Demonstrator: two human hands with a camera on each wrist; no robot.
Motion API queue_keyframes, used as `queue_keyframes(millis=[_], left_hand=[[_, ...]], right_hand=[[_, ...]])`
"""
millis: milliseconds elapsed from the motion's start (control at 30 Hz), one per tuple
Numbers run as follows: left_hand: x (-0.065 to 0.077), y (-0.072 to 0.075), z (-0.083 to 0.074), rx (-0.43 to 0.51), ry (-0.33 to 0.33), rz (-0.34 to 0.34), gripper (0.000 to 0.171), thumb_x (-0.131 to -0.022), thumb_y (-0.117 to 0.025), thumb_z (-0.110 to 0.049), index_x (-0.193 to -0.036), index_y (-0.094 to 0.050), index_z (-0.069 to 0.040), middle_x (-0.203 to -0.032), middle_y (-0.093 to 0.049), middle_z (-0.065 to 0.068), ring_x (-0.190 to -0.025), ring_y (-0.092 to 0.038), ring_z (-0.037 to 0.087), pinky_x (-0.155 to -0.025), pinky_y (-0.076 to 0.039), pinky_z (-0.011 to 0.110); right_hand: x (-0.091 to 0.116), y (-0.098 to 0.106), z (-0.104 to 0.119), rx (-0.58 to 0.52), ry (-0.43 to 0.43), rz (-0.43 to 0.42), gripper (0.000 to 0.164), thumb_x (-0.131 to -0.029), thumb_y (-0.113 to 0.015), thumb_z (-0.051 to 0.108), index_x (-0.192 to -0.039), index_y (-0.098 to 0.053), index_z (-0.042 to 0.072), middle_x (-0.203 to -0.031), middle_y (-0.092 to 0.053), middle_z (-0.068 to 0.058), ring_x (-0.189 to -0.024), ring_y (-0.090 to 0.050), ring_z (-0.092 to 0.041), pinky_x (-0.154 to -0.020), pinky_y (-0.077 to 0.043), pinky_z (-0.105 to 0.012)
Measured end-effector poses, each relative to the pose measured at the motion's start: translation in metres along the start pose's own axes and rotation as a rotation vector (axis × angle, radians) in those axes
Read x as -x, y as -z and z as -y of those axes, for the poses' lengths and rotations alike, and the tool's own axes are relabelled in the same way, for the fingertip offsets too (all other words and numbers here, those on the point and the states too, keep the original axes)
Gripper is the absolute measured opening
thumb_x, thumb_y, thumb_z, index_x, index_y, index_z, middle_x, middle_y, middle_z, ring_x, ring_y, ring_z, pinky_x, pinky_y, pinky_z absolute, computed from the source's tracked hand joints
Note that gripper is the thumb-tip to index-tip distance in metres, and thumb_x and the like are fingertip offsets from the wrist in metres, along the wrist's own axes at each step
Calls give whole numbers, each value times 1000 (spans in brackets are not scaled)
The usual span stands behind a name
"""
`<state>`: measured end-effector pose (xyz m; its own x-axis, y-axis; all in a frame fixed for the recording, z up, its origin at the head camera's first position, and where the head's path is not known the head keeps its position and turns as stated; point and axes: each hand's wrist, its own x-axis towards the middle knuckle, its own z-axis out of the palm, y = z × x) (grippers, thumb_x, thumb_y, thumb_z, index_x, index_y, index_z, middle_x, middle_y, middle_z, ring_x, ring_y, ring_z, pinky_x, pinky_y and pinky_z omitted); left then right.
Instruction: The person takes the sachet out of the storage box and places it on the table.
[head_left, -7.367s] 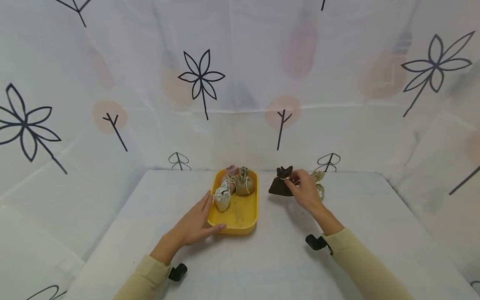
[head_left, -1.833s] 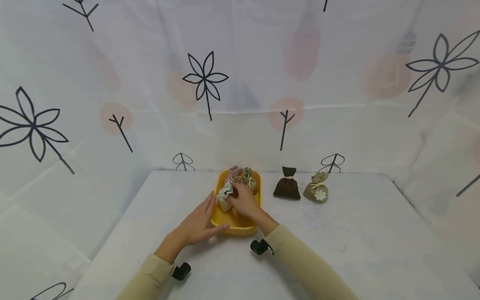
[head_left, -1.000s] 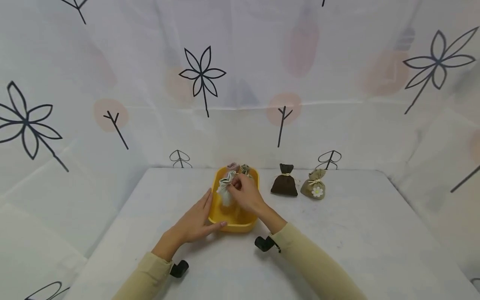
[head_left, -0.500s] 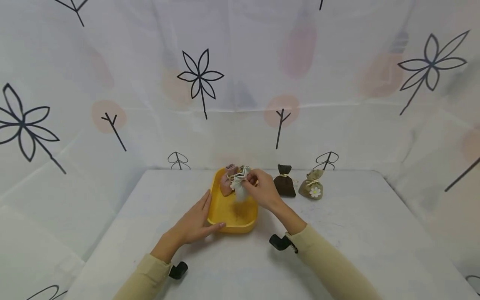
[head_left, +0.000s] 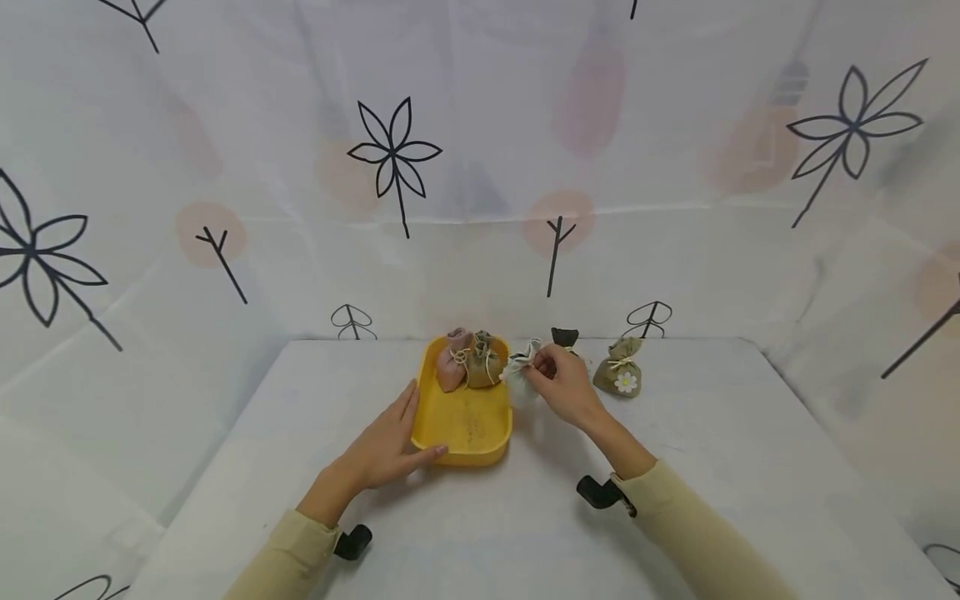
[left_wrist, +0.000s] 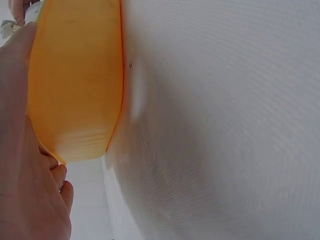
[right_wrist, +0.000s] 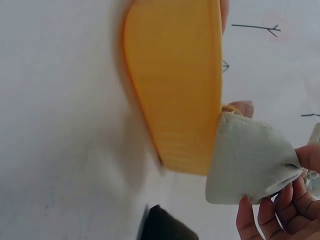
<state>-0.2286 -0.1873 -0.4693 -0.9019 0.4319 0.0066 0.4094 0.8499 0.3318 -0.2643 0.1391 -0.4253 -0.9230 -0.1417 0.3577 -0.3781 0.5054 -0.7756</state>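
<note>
pouch [right_wrist: 250,162], pale, neck up, pinched by right hand [head_left: 564,385] at right rim of yellow tray [head_left: 461,425]; left hand [head_left: 382,446] straight-fingered against left.

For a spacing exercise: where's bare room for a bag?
Free: yellow tray, nearside of its pink bag and olive bag; tabletop right of daisy bag. Crowded: between tray and daisy bag, with right hand, pale bag, dark bag.

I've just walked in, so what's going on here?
A person's right hand pinches a pale pouch, held up beside a yellow tray. The left hand rests against the tray's left side. A pink pouch and an olive pouch sit inside. On the table, to the right, are a daisy-trimmed pouch and a partly hidden dark pouch.
</note>
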Motion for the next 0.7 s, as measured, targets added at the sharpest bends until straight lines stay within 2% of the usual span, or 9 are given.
queue_keyframes(millis=[300,700], left_hand=[[0,0,0,2,4,0,118,-88,-40,-86,-164,-4,-3,-172,1,8,-157,-14,26,-126,-21,43],[0,1,-1,4,11,0,117,-89,-41,-85,-164,-4,-3,-172,1,8,-157,-14,25,-126,-21,43]], right_hand=[[7,13,-22,68,-44,-70,12,-92,-72,11,-94,-64,2,-85,-62,-8,-78,-56,-19,-66,-47,-25],[17,25,-49,116,-62,-111,13,-89,-70,12,-88,-62,2,-80,-62,-7,-75,-55,-18,-66,-46,-27]])
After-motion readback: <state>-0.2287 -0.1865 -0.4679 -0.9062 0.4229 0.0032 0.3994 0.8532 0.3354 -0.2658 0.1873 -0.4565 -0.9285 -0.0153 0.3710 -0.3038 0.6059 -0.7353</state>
